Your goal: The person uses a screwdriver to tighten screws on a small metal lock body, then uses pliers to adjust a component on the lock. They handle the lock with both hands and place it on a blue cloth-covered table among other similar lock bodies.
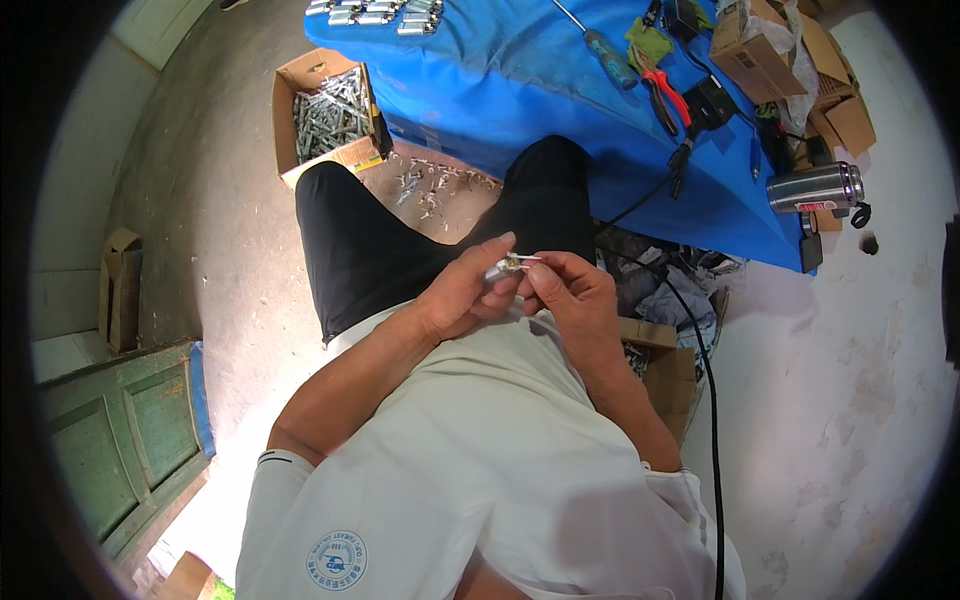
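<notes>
Over my lap, my left hand [458,293] is closed around a small silver metal piece [496,271], shaped like a short cylinder or lighter case. Its upper end pokes out past the fingers, beside my raised thumb. Right beside it, my right hand [580,298] pinches a thin pale stick or wire [531,258] between thumb and fingertips. That thin piece meets the end of the silver one; whether it goes inside, I cannot tell. The curled fingers hide the lower part of the metal piece.
Several similar silver pieces [375,12] lie on the blue-covered table [450,75]. On it too are a screwdriver [608,58] and red-handled pliers [668,98]. A cardboard box [284,120] of metal parts stands left. A steel flask [815,187] is right; a black cable [712,420] hangs nearby.
</notes>
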The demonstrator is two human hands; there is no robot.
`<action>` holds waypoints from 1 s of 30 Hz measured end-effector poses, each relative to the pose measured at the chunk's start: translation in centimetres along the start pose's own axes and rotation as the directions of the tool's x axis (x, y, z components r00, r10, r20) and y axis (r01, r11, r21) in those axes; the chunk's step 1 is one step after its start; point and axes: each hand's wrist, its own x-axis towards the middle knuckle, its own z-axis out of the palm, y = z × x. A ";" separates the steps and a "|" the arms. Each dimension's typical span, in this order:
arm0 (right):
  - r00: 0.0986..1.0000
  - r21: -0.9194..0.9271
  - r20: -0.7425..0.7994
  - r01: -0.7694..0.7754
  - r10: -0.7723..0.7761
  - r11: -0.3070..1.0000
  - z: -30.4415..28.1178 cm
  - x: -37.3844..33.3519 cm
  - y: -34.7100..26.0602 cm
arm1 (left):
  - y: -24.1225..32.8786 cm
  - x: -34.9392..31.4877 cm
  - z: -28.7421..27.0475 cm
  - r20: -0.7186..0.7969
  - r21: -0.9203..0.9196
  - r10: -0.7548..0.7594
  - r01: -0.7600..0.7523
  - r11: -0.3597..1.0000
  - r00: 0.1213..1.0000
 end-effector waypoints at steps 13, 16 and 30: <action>0.998 0.038 0.008 0.063 -0.063 0.997 0.6 0.1 -0.1 | -0.2 0.3 -0.9 0.014 -0.108 -0.025 0.026 0.994 1.000; 0.998 0.039 0.010 0.065 -0.065 0.997 0.7 0.1 0.0 | 0.0 0.1 -0.7 0.016 -0.118 -0.014 0.016 0.993 1.000; 0.998 0.055 0.014 0.054 -0.055 0.997 0.9 0.1 0.1 | 0.1 0.3 -0.6 0.012 -0.111 -0.029 0.030 0.993 1.000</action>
